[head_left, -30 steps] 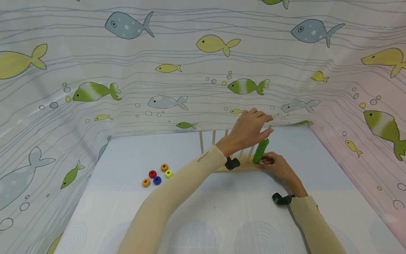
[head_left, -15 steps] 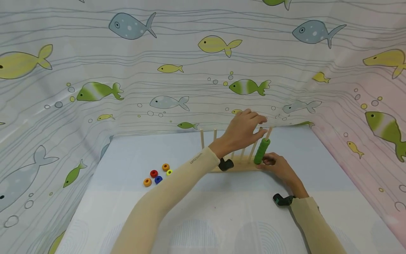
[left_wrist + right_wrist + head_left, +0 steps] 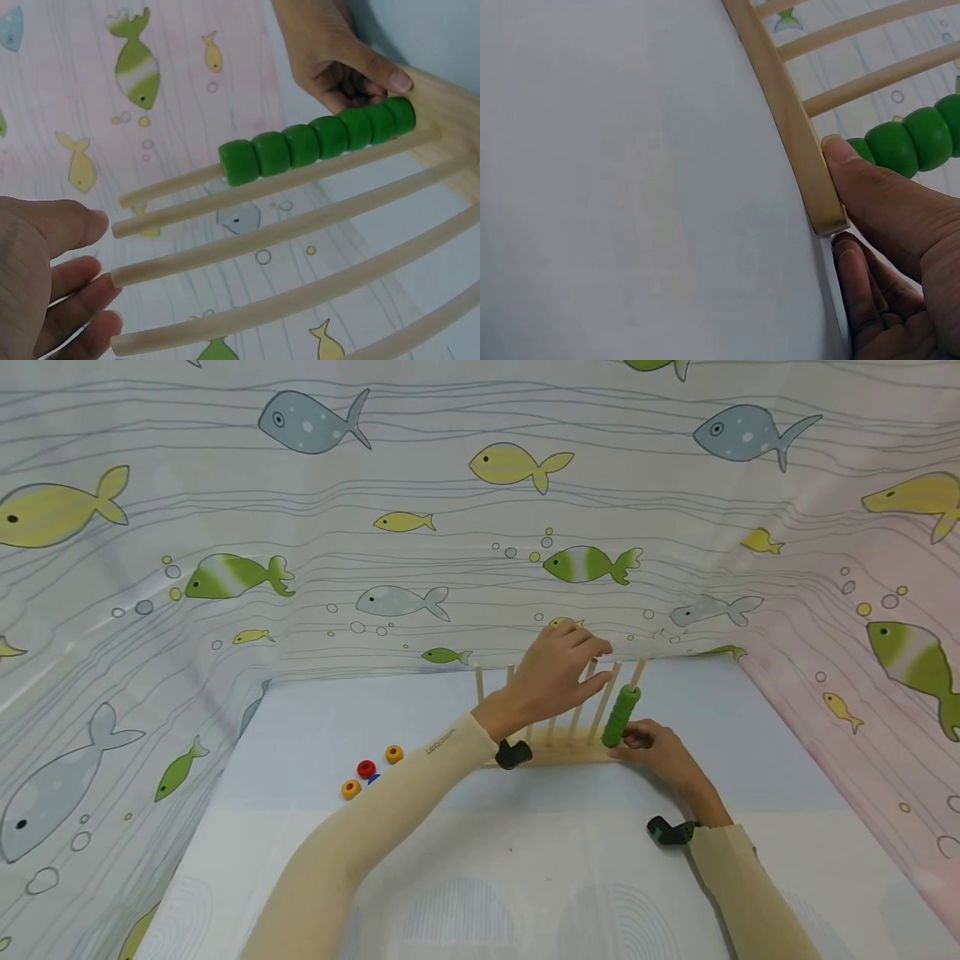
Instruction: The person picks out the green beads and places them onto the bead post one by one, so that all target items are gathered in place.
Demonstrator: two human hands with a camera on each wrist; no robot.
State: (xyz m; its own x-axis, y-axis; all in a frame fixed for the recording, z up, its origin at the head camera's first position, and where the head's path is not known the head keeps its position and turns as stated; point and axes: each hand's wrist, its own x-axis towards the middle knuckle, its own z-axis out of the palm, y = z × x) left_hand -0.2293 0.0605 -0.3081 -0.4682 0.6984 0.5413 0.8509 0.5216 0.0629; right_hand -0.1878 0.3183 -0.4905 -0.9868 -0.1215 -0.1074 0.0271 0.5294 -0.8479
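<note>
A wooden peg stand [image 3: 562, 753] with several upright rods stands at the back of the table. On its rightmost rod sits a stack of green beads [image 3: 622, 716], several deep; the rod's bare tip shows above them. My left hand [image 3: 550, 675] hovers over the rod tops, fingers loosely bent and apart, with nothing between them. In the left wrist view, its fingertips are close to the ends of the middle rods. My right hand [image 3: 663, 758] holds the right end of the base. The right wrist view shows its thumb [image 3: 845, 154] on the wood and fingers curled at the end.
Left of the stand lie loose beads: a red bead [image 3: 366, 769], an orange bead [image 3: 393, 754], another orange bead [image 3: 350, 789] and a blue bead [image 3: 374, 779] partly behind the left sleeve. A fish-patterned curtain [image 3: 420, 560] surrounds the table.
My left hand has moved left, away from the green beads' rod and along the rod tops. Its sleeve now covers the yellow bead and part of the blue one. My right hand stays put.
</note>
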